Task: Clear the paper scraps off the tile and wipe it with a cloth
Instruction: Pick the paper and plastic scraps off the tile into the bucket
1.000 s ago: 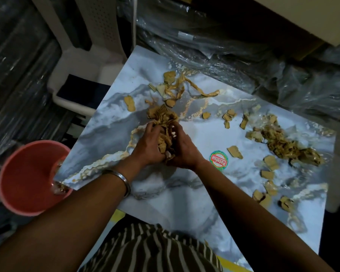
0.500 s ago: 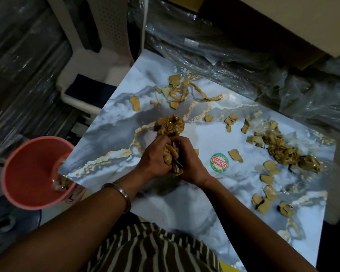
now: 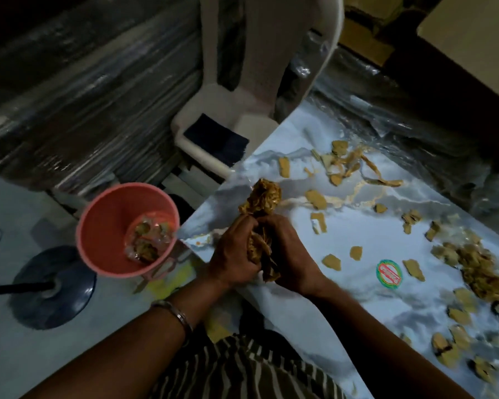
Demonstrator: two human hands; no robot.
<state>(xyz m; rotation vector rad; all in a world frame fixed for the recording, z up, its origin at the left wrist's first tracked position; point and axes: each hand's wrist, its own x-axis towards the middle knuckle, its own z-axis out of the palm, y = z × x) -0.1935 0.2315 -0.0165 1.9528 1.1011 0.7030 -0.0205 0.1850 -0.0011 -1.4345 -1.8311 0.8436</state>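
A marbled grey-white tile (image 3: 357, 226) lies in front of me, strewn with brown paper scraps (image 3: 316, 198). My left hand (image 3: 232, 254) and my right hand (image 3: 290, 254) are cupped together near the tile's left edge, both shut on one bunch of brown paper scraps (image 3: 261, 203) that sticks up above the fingers. A larger heap of scraps (image 3: 481, 269) sits at the right. A round red-and-green sticker (image 3: 389, 273) is stuck to the tile. No cloth is in view.
A pink bucket (image 3: 104, 226) with some scraps in its bottom stands on the floor left of the tile. A dark round stand base (image 3: 52, 286) lies below it. A white plastic chair (image 3: 242, 90) and plastic-wrapped stacks (image 3: 84, 96) stand behind.
Both hands have drawn the gathered bunch of scraps back and to the left, toward the tile's edge by the bucket. The view has swung left, so the bucket now shows fully.
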